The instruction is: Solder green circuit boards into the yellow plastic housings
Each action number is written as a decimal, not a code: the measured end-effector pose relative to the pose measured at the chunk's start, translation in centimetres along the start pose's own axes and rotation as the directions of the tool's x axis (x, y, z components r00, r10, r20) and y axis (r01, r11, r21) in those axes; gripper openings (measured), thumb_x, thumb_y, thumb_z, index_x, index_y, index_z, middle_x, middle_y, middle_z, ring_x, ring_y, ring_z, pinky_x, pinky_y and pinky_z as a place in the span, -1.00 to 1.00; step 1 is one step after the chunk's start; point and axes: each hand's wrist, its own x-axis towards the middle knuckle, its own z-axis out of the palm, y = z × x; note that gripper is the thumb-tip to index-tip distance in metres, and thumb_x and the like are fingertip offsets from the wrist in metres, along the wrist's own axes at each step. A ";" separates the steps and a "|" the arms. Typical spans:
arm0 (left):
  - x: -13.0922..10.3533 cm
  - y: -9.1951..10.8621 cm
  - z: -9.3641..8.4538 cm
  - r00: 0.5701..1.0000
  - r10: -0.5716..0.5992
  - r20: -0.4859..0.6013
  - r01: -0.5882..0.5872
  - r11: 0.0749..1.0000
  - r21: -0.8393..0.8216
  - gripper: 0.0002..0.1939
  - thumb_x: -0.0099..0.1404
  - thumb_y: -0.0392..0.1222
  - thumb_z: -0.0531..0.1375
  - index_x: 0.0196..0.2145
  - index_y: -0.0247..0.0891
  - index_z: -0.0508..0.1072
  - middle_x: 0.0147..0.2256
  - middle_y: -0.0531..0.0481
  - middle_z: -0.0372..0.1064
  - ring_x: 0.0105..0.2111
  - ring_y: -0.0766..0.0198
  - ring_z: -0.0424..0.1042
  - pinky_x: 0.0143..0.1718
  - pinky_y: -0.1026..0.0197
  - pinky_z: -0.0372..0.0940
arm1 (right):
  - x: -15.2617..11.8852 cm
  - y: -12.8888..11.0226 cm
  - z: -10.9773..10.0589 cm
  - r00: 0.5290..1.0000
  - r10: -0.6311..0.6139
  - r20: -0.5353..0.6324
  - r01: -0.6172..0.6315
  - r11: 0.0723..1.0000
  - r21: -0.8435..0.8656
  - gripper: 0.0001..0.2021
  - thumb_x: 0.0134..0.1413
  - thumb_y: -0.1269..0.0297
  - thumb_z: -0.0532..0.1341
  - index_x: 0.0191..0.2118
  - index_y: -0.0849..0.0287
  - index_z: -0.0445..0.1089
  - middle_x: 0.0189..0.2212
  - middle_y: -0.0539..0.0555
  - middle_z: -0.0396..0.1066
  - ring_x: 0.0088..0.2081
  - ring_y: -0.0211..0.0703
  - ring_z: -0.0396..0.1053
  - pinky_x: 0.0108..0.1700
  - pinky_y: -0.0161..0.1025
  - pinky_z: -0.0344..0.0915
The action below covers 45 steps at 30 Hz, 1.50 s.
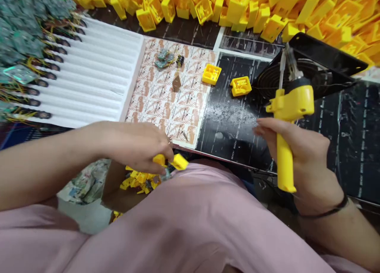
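My right hand (305,154) is wrapped round the handle of a yellow soldering gun (295,102), its metal tip pointing away from me. Over the bench's front edge, my left hand (139,146) points down with its fingers bent round a small yellow plastic piece (179,161). The fingers partly cover that piece. Under this hand an open cardboard box (115,189) holds many yellow plastic pieces (142,180). Two yellow plastic housings (211,74) (241,86) lie on the bench between my hands, open side up.
A black fan (267,81) stands behind the soldering gun. Yellow housings (237,7) are heaped along the back. On the left, a ridged white foam tray (101,75) bears wired round black parts beside piled circuit boards (20,31). A small wired board (164,60) lies on patterned paper (154,94).
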 end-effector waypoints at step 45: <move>5.8 -5.0 0.3 0.534 -0.466 -0.706 0.670 0.742 0.017 -0.50 0.40 0.09 0.12 0.08 -0.36 0.47 -0.16 -0.28 0.51 -0.11 -0.09 0.49 -0.19 0.04 0.32 | -0.1 -2.3 6.1 0.992 -0.116 0.043 0.110 0.986 0.123 -0.48 0.20 0.12 0.35 0.19 0.08 0.23 -0.10 0.19 0.53 -0.15 0.05 0.53 -0.01 0.02 0.48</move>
